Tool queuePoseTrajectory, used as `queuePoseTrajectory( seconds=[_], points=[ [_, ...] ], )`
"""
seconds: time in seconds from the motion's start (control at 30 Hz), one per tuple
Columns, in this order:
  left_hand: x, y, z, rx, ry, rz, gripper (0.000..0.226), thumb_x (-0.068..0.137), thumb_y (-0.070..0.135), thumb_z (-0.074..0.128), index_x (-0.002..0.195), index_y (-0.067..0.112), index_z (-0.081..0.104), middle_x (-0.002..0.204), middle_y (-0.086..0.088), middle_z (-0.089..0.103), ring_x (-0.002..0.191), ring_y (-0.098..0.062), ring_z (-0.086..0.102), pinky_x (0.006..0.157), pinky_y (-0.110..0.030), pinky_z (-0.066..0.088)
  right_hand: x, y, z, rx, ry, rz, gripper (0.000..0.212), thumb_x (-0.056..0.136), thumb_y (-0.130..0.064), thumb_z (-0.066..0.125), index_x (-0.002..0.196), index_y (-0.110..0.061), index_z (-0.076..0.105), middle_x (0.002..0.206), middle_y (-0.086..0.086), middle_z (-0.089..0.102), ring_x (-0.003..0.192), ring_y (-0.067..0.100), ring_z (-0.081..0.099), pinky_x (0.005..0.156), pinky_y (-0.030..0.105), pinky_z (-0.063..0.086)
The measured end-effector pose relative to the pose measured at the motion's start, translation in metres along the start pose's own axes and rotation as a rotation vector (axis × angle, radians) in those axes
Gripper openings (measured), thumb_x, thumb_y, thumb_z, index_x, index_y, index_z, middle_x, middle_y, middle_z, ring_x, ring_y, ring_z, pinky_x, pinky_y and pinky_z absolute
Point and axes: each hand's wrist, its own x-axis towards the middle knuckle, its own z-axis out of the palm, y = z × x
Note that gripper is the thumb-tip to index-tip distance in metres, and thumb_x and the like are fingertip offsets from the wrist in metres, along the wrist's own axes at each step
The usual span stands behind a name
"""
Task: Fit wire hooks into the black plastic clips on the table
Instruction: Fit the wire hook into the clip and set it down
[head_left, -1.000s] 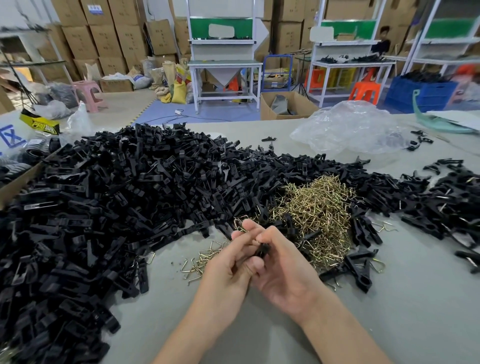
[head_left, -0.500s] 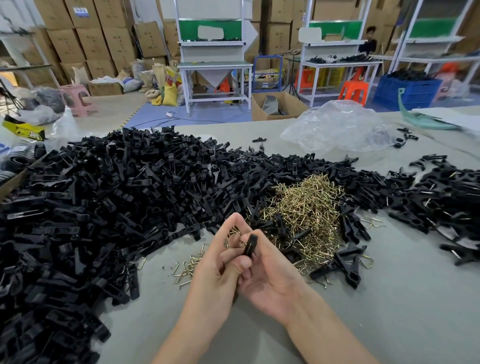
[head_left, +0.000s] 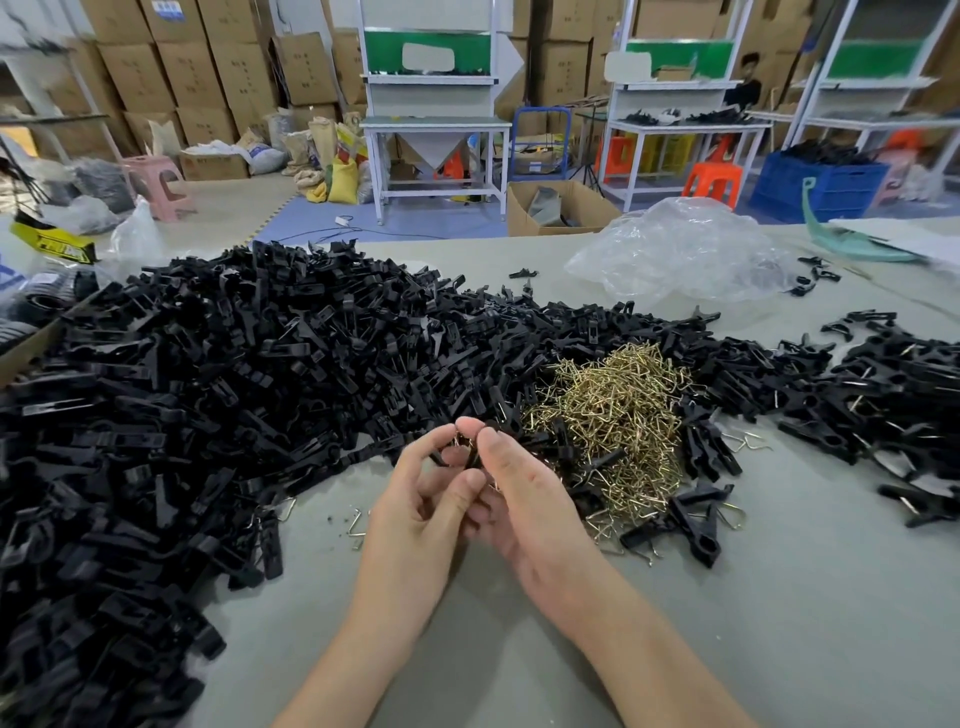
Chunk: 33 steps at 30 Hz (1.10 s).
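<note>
Location: small-parts assembly workshop with storage. Indicators: stacked cardboard cartons at 11 o'clock; white-framed workbenches at 12 and 1 o'clock; blue crate at 2 o'clock; bulk heaps of black clips and wire hooks on the table.

At frame centre I see the left hand and right hand pinching a black clip. The wire hooks are heaped just to the right.

The heaped plastic clips are plain black against the dull grey-green bench, and the pile of bent wire hooks at its middle is brassy gold. The crumpled plastic bag near the far edge is clear, whitish.
</note>
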Motion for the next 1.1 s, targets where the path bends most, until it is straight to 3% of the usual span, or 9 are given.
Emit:
queuePoseTrajectory(
  seconds=[0.13, 0.27, 0.4, 0.53, 0.63, 0.8, 0.9, 1.0, 1.1],
  points=[
    [-0.001, 0.001, 0.001, 0.107, -0.090, 0.057, 0.026, 0.094, 0.031, 0.060, 0.119, 0.040, 0.062, 0.082, 0.000, 0.075, 0.069, -0.009, 0.068, 0.063, -0.016, 0.051, -0.013, -0.004, -0.007, -0.261, 0.033, -0.216, 0.024, 0.098, -0.045, 0.059, 0.098, -0.025, 0.072, 0.081, -0.001, 0.068, 0.075, 0.015, 0.061, 0.066, 0.031, 0.055],
    [-0.001, -0.005, -0.001, 0.179, 0.018, 0.045, 0.022, 0.095, 0.046, 0.050, 0.112, 0.042, 0.063, 0.074, 0.007, 0.066, 0.064, -0.006, 0.061, 0.059, -0.017, 0.049, -0.025, -0.014, -0.014, -0.293, 0.241, -0.262, 0.021, 0.097, -0.042, 0.062, 0.094, -0.024, 0.072, 0.087, 0.000, 0.072, 0.080, 0.015, 0.067, 0.078, 0.040, 0.063],
    [0.000, -0.011, -0.005, 0.198, 0.080, 0.026, 0.030, 0.104, 0.023, 0.048, 0.101, 0.049, 0.064, 0.060, 0.011, 0.048, 0.054, -0.004, 0.051, 0.053, -0.015, 0.047, -0.029, -0.082, -0.058, -0.100, 0.326, -0.359, 0.036, 0.093, -0.042, 0.063, 0.100, -0.007, 0.066, 0.088, 0.006, 0.072, 0.082, 0.021, 0.072, 0.076, 0.032, 0.062],
    [0.000, -0.010, -0.002, 0.257, 0.085, -0.005, 0.036, 0.106, 0.019, 0.042, 0.103, 0.050, 0.061, 0.059, 0.008, 0.047, 0.053, -0.008, 0.049, 0.056, -0.029, 0.047, -0.029, -0.185, -0.125, 0.246, 0.570, -0.452, 0.052, 0.097, -0.049, 0.054, 0.122, -0.004, 0.056, 0.147, 0.027, 0.048, 0.124, 0.027, 0.062, 0.107, 0.033, 0.049],
    [-0.001, -0.007, 0.002, 0.291, 0.100, 0.009, 0.032, 0.106, 0.017, 0.040, 0.110, 0.043, 0.059, 0.063, -0.003, 0.051, 0.054, -0.014, 0.048, 0.053, -0.029, 0.041, -0.039, -0.191, -0.156, 0.275, 0.626, -0.288, 0.069, 0.103, -0.040, 0.053, 0.153, 0.000, 0.027, 0.145, 0.025, 0.048, 0.126, 0.031, 0.057, 0.104, 0.034, 0.050],
    [-0.002, -0.004, 0.006, 0.292, 0.111, 0.007, 0.033, 0.104, 0.008, 0.037, 0.111, 0.034, 0.057, 0.065, -0.009, 0.047, 0.048, -0.009, 0.040, 0.042, -0.020, 0.034, -0.049, -0.110, -0.114, -0.184, 0.597, -0.273, 0.029, 0.104, -0.022, 0.051, 0.132, -0.018, 0.054, 0.108, 0.003, 0.071, 0.089, 0.015, 0.070, 0.078, 0.026, 0.059],
    [-0.006, -0.003, 0.005, 0.341, 0.120, 0.004, 0.035, 0.102, 0.005, 0.039, 0.110, 0.033, 0.059, 0.069, -0.003, 0.050, 0.052, -0.009, 0.041, 0.047, -0.022, 0.036, -0.048, -0.062, -0.063, -0.594, 0.476, -0.382, 0.028, 0.102, -0.027, 0.050, 0.126, -0.040, 0.054, 0.099, -0.020, 0.067, 0.072, -0.003, 0.060, 0.069, 0.013, 0.051],
    [-0.012, -0.004, -0.007, 0.659, 0.150, 0.168, 0.030, 0.097, 0.009, 0.048, 0.108, 0.035, 0.059, 0.094, 0.006, 0.058, 0.082, -0.009, 0.055, 0.075, -0.027, 0.043, -0.042, -0.025, -0.028, -1.049, 0.326, -0.519, 0.038, 0.101, -0.019, 0.049, 0.137, -0.032, 0.051, 0.117, -0.018, 0.061, 0.104, -0.002, 0.057, 0.090, 0.012, 0.044],
    [-0.015, -0.012, -0.025, 1.015, 0.118, 0.214, 0.041, 0.087, 0.033, 0.047, 0.115, 0.012, 0.068, 0.115, -0.011, 0.063, 0.113, -0.031, 0.056, 0.099, -0.046, 0.044, -0.030, -0.002, -0.023, -1.448, 0.217, -0.547, 0.046, 0.102, -0.020, 0.045, 0.148, -0.026, 0.042, 0.133, -0.007, 0.054, 0.120, 0.009, 0.049, 0.106, 0.026, 0.038]
  ],
)
